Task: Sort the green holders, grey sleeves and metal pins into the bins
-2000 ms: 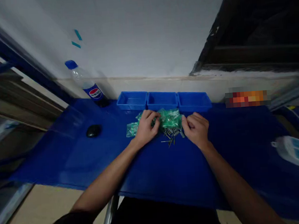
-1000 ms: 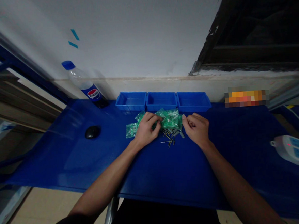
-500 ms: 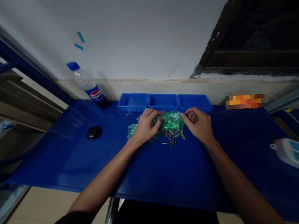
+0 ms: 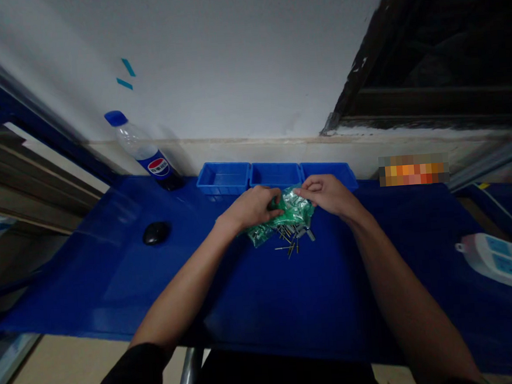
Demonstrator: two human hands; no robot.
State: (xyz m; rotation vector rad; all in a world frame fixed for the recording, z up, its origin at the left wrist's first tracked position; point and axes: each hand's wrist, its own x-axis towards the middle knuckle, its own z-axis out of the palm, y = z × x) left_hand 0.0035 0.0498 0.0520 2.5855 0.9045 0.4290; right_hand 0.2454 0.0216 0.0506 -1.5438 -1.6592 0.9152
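Observation:
A heap of small green plastic bags (image 4: 293,211) lies on the blue table (image 4: 267,296), with several loose metal pins (image 4: 291,241) just in front of it. My left hand (image 4: 250,207) rests on the left side of the heap, fingers curled over the bags. My right hand (image 4: 324,192) pinches the top of a green bag at the heap's right side. Both hands are raised slightly above the pins.
Three blue trays (image 4: 223,178) stand in a row behind the heap by the wall. A soda bottle (image 4: 141,150) stands at the back left, a black mouse (image 4: 156,232) lies left, and a white power strip (image 4: 499,254) sits at the right edge.
Both hands have moved away from me and closer together over the bags. The spread of bags at the left is now gathered under my left hand. My right hand rose from the table onto the heap.

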